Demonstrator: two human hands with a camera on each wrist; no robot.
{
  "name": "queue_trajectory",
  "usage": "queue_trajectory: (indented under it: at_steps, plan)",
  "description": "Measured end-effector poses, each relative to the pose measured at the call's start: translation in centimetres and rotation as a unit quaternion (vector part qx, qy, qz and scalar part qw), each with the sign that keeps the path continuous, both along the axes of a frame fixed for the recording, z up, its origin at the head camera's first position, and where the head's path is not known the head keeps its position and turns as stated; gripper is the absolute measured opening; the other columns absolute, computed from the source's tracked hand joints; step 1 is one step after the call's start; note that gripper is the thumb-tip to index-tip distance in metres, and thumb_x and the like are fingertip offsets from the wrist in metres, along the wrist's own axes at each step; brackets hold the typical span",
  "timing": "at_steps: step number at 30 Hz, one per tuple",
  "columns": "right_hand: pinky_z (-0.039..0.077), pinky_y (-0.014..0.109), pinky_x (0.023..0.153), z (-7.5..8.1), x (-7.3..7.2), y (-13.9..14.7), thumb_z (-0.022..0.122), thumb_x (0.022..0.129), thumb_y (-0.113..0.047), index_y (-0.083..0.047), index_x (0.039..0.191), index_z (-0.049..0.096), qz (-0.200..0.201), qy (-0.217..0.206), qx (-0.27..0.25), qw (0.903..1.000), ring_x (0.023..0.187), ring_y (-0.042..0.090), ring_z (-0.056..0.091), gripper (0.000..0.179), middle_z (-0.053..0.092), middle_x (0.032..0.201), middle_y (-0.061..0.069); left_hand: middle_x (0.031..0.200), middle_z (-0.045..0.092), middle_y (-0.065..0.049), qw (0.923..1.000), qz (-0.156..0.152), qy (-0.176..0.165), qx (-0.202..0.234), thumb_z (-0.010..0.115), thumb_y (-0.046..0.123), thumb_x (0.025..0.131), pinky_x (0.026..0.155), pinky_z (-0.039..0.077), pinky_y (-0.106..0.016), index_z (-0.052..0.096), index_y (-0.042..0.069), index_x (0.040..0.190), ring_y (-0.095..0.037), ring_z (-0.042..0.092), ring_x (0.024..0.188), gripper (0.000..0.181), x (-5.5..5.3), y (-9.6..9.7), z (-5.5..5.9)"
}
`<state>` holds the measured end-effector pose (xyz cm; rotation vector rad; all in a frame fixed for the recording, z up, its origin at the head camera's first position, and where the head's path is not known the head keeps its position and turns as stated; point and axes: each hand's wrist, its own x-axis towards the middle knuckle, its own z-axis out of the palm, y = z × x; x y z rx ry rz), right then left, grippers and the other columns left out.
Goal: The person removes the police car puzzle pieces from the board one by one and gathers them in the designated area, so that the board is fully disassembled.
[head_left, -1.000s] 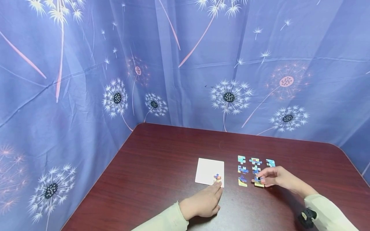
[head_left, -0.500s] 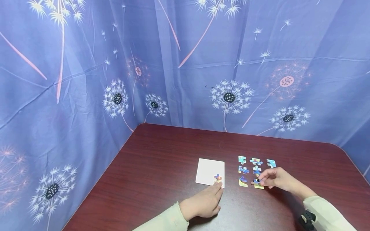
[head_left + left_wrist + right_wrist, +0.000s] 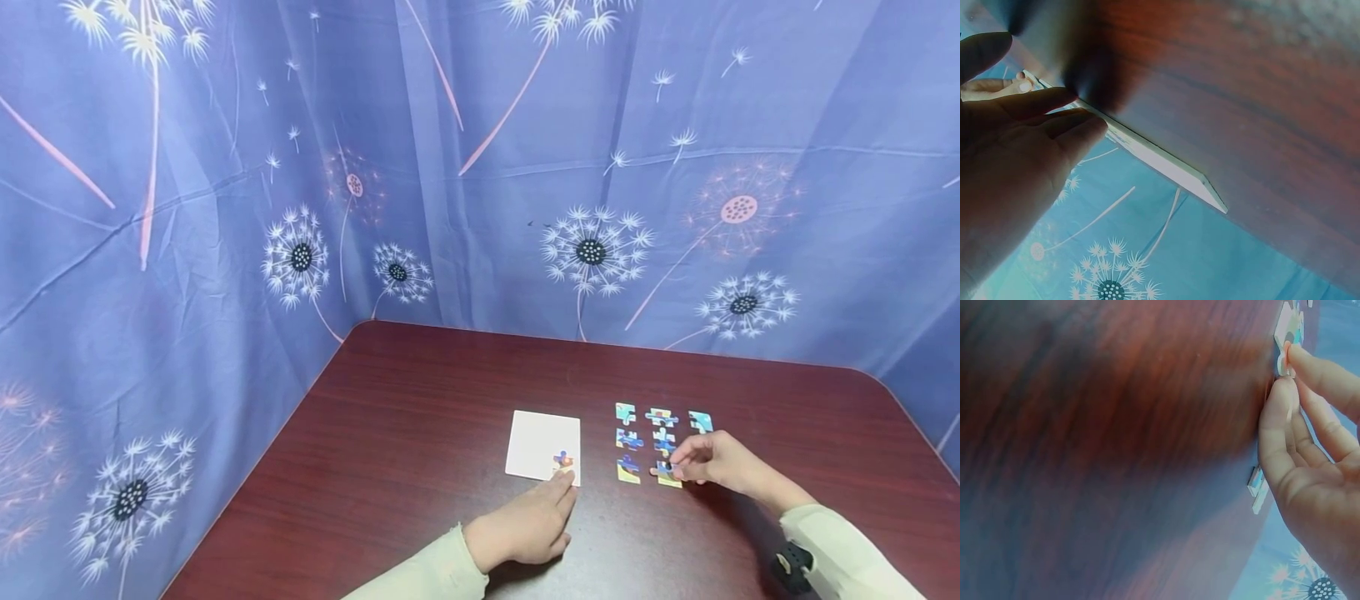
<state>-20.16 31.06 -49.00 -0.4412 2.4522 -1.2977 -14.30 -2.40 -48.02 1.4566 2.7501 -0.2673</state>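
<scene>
My left hand (image 3: 522,521) lies low at the front right corner of a square white board (image 3: 542,442), its straight fingertips touching that corner. Just beyond these fingertips, one colourful jigsaw piece (image 3: 562,460) lies on the board. To the right, my right hand (image 3: 738,468) pinches the right edge of another jigsaw piece (image 3: 664,473) between thumb and fingers. In the right wrist view the thumb and forefinger meet on the edge of this jigsaw piece (image 3: 1282,361). The left wrist view shows my left hand (image 3: 1016,162) beside the thin board (image 3: 1166,165).
More jigsaw pieces (image 3: 628,438) lie in rows right of the board, spaced slightly apart. One corner piece (image 3: 701,422) is just behind my right hand. They rest on a dark red-brown table (image 3: 420,400) with a blue dandelion-patterned curtain (image 3: 495,250) behind and left.
The jigsaw piece in my right hand's pinch sits very slightly nearer the table's front. My left hand has stayed at the board's corner.
</scene>
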Motion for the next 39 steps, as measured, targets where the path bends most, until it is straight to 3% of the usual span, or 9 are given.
queue_trajectory:
  at_steps: [20,32,39]
  plan:
    - [0.052,0.027,0.055,0.1,0.0,0.0,0.067,0.084,-0.002,0.007,0.098,0.067,-0.009,-0.002,0.004,1.0000,0.067,0.014,0.061,0.016,0.070,0.085,0.013,0.148,0.039,-0.019,0.9999,0.008,-0.012,0.004,0.053,0.035,0.096,0.112,0.029,-0.026,0.046,-0.002,0.139,-0.025,0.034,0.139,0.058,0.0,0.1,-0.1]
    - [0.049,0.028,0.053,1.0,-0.4,-2.2,0.069,0.088,-0.011,0.002,0.097,0.069,-0.012,0.075,0.014,0.9970,0.061,0.012,0.056,0.015,0.068,0.081,0.007,0.152,0.032,-0.017,0.9986,0.030,-0.042,0.011,0.050,0.035,0.097,0.113,0.028,-0.027,0.041,0.000,0.143,-0.023,0.028,0.142,0.058,0.3,0.0,0.1]
    - [0.052,0.028,0.057,1.4,-1.1,-4.2,0.067,0.089,-0.010,0.001,0.098,0.070,0.001,0.097,0.013,0.9952,0.067,0.011,0.060,0.015,0.069,0.087,0.009,0.152,0.032,-0.016,0.9994,0.024,-0.026,0.006,0.050,0.035,0.098,0.113,0.027,-0.026,0.041,0.000,0.144,-0.023,0.028,0.142,0.058,0.4,-0.2,-0.1]
